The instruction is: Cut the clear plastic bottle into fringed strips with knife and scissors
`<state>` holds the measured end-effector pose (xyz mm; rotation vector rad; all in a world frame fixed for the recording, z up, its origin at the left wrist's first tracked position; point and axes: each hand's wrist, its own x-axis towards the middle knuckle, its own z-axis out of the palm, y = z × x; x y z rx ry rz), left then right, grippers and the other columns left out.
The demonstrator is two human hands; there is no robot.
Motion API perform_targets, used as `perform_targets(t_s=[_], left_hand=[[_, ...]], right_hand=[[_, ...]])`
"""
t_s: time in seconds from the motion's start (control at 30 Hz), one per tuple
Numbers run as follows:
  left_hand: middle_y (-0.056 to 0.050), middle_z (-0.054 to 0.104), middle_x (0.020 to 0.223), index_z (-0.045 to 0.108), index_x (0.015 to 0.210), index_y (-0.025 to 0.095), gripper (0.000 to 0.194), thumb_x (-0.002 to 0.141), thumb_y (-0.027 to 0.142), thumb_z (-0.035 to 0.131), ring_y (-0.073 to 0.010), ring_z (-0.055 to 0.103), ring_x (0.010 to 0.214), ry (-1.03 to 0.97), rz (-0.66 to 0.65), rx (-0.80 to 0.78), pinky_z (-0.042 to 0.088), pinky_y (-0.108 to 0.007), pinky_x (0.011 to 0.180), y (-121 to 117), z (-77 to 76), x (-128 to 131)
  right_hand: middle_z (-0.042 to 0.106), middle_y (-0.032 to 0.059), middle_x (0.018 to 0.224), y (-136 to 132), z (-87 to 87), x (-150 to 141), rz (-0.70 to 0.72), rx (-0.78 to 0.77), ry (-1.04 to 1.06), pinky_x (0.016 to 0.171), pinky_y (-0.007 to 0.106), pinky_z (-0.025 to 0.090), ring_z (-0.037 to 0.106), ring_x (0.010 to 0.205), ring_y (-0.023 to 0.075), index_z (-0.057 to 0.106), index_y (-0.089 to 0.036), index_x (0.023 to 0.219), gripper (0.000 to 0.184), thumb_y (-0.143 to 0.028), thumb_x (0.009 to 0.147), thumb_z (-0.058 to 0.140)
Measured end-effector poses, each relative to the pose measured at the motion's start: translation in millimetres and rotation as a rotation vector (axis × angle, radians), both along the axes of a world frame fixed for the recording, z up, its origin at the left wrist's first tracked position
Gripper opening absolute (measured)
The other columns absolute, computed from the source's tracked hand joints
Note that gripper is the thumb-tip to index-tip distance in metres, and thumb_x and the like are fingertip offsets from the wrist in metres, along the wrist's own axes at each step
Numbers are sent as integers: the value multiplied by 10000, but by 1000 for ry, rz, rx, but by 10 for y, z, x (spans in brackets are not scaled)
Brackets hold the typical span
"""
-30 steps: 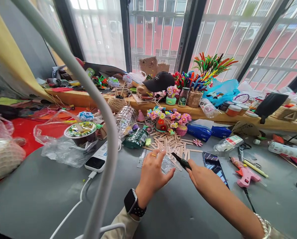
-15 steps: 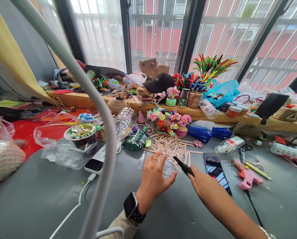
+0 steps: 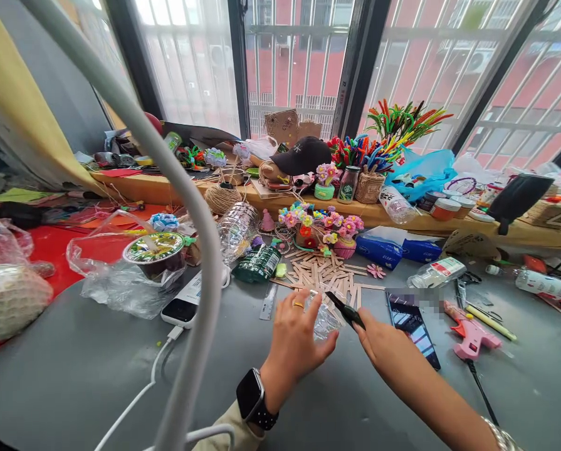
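My left hand (image 3: 295, 338), with a ring and a smartwatch, curves its fingers and thumb around a clear plastic piece (image 3: 326, 321) on the grey table. The piece looks like a cut-off bottle part; my fingers partly hide it. In my right hand (image 3: 378, 341) is a utility knife (image 3: 346, 309) with a dark green handle. Its black tip points up and left, just above the clear plastic. Behind both hands lies a loose pile of wooden craft sticks (image 3: 325, 270).
To the right are a phone (image 3: 412, 329), a pink glue gun (image 3: 475, 335) and a clear bottle (image 3: 437, 272). Left stand a lidded cup (image 3: 154, 254) and a power bank (image 3: 186, 300). A white lamp arm (image 3: 207, 269) crosses the left side. Pipe-cleaner flowers (image 3: 320, 225) stand behind the sticks.
The view has shifted slightly. My left hand tilts a little to the right around the clear plastic, and the knife tip sits a little nearer to its fingers.
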<state>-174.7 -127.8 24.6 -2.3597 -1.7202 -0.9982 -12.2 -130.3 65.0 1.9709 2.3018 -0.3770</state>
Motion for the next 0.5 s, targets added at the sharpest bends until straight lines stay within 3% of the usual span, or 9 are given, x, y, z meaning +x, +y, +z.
perform_targets(t_s=[0.5], left_hand=[[-121, 532, 1111, 513, 1109, 186, 532, 641, 419, 607, -307, 480, 1025, -12, -4, -58, 414, -485, 847, -21, 46, 20]], right_hand=[[686, 147, 846, -28, 121, 27, -13, -68, -81, 553, 282, 369, 653, 780, 270, 452, -131, 1077, 278, -202, 900, 249]])
